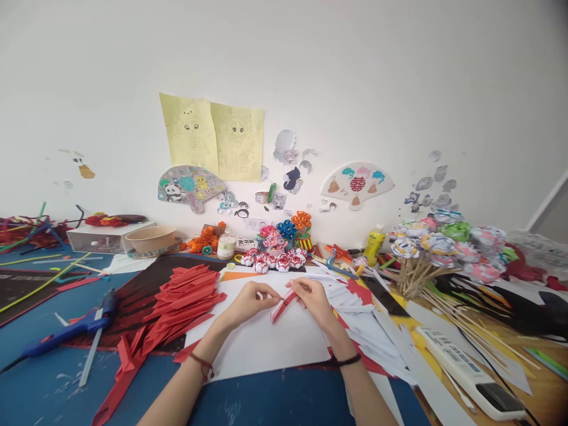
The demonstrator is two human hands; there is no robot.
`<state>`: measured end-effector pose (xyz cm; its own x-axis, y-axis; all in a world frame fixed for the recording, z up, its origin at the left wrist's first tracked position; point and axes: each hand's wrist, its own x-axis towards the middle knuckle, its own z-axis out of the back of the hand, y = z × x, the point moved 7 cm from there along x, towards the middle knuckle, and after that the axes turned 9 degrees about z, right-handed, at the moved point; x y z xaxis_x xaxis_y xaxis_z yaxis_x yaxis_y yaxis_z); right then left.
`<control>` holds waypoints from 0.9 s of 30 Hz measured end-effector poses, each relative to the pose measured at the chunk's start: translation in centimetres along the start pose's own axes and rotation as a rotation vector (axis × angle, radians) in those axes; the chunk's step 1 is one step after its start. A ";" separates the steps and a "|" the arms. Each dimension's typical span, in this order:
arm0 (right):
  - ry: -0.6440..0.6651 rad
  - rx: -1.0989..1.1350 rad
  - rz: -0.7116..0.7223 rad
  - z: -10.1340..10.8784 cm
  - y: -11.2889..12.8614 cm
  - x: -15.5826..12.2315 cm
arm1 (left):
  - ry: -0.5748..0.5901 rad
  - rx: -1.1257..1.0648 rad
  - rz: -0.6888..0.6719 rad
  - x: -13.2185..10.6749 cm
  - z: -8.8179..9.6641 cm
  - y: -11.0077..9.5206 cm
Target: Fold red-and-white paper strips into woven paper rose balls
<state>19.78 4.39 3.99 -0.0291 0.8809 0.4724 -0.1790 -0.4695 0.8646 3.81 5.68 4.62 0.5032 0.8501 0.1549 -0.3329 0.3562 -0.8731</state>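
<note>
Over a large white paper sheet [257,349], my right hand [313,299] pinches the upper end of a narrow folded red paper strip [277,312] that shows a pale edge. The fingertips of my left hand [252,303] are closed at the strip's left side, near its middle. The strip slants, its lower end pointing toward me. To the left lies a pile of red folded paper strips [186,296]. White folded paper strips [366,331] are heaped to the right of my right hand. Finished red and white paper balls [270,260] sit just beyond my hands.
A blue glue gun [89,322] lies at the left with its cord. On the right are a white power strip [470,373], thin wooden sticks [474,325] and a bunch of paper flowers [444,242]. A yellow bottle [375,244] and beige bowl [152,239] stand near the wall.
</note>
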 end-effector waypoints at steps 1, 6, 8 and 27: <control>-0.009 0.010 -0.008 0.0 -0.2 0.0 | -0.014 -0.012 -0.001 0.0 -0.1 0.0; 0.020 0.073 0.019 -0.8 -0.7 0.0 | 0.036 -0.134 0.026 0.0 -1.8 0.0; 0.025 0.144 0.060 -1.1 -0.5 0.0 | 0.042 -0.195 0.017 0.1 -2.4 -0.2; -0.054 -0.322 0.378 0.2 2.4 -0.4 | -0.334 -0.065 -0.162 -0.3 1.3 -0.3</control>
<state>19.57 2.90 5.87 -0.1015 0.6445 0.7579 -0.4603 -0.7058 0.5385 2.73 5.77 5.45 0.2537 0.8684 0.4261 -0.2134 0.4799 -0.8509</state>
